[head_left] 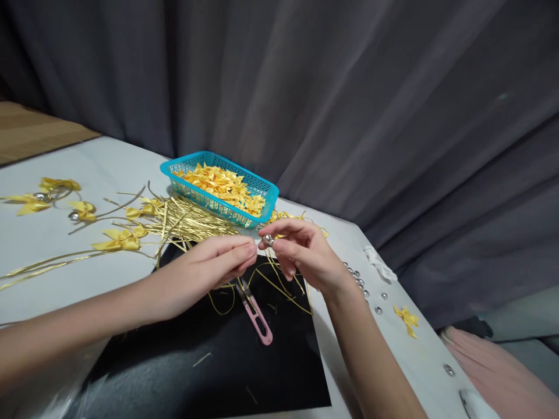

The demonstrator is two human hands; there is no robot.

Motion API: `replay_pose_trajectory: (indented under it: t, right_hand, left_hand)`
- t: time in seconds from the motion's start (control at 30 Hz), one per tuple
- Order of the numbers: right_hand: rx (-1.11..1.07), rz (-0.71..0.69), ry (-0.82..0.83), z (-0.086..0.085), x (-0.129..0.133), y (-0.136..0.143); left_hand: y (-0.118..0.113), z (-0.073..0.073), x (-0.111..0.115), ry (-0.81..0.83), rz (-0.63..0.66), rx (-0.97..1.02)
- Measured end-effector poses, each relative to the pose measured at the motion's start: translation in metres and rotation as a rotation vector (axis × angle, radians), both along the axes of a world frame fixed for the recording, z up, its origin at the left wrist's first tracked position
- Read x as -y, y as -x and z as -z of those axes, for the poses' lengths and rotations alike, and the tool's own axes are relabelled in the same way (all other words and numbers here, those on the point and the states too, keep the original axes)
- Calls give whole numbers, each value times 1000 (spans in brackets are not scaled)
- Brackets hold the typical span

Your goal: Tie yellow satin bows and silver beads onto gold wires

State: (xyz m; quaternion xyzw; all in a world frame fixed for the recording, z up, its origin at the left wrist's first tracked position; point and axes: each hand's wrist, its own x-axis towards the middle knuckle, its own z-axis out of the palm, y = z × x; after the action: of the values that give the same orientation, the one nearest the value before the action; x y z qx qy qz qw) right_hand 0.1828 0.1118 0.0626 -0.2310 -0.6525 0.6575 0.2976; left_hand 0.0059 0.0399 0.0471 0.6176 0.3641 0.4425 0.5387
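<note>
My left hand (225, 259) is closed in a pinch in the middle of the view. Thin gold cord (222, 313) hangs in a loop below it and seems to come from its fingers, which hide the pinched part. Close beside it, my right hand (305, 250) grips a small silver bell (268, 239) between thumb and fingertips. The fingertips of both hands almost meet. Beneath them, pink-handled thread snips (257, 317) lie on a black mat (209, 366). More gold cord trails over the mat under my right hand.
Behind my hands stands a blue basket (168, 169) of yellow ribbon bows (222, 183). A bundle of gold cords (192, 218) lies before it. Bows with bells (82, 210) sit at left. Loose silver bells (360, 282), a yellow bow (406, 319) and white crumpled material (379, 263) lie right. A grey curtain (305, 87) hangs behind.
</note>
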Motion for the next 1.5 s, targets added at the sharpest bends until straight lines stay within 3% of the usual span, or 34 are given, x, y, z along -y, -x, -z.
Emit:
replay_pose_trajectory:
  t: [0.7, 0.93, 1.17, 1.5]
  right_hand:
    - [-16, -49, 6, 1, 0, -1]
    - [30, -53, -31, 0, 3, 0]
    - [20, 182, -179, 3, 17, 15]
    - [153, 584, -715, 7, 39, 31]
  left_hand:
    - [1, 3, 2, 83, 31, 28]
    - [1, 5, 0, 48, 22, -59]
    - [0, 8, -3, -84, -145, -45]
    - [7, 19, -6, -272, -252, -279]
